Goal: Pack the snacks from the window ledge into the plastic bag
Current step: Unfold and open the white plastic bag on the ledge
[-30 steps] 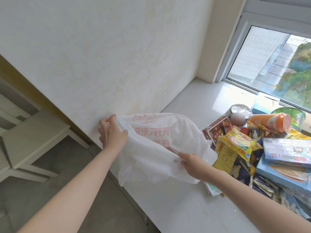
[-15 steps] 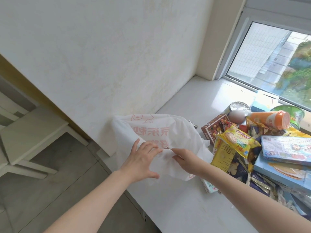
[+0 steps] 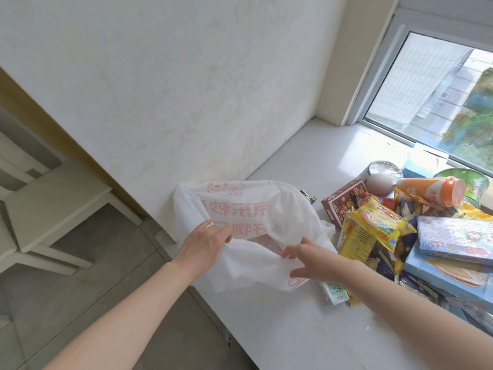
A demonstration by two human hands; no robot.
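A white plastic bag [image 3: 256, 217] with red print lies on the white window ledge [image 3: 293, 332], its mouth facing me. My left hand [image 3: 205, 244] pinches the upper layer of the mouth at the left. My right hand [image 3: 306, 259] holds the lower layer at the right, fingers spread over it. The snacks are heaped just right of the bag: a yellow packet [image 3: 378, 220], an orange tube [image 3: 432, 192], a brown-red box [image 3: 341, 204], a blue box [image 3: 456, 236] and a small white carton [image 3: 333, 289].
A silver-lidded can [image 3: 384, 169] and a green cup [image 3: 464, 180] stand behind the heap by the window [image 3: 440, 102]. The wall rises left of the ledge. A white chair [image 3: 50, 206] stands on the grey floor at the left.
My left hand came down from the bag's far left edge to the mouth and now pinches it. The two layers of the mouth have been drawn apart.
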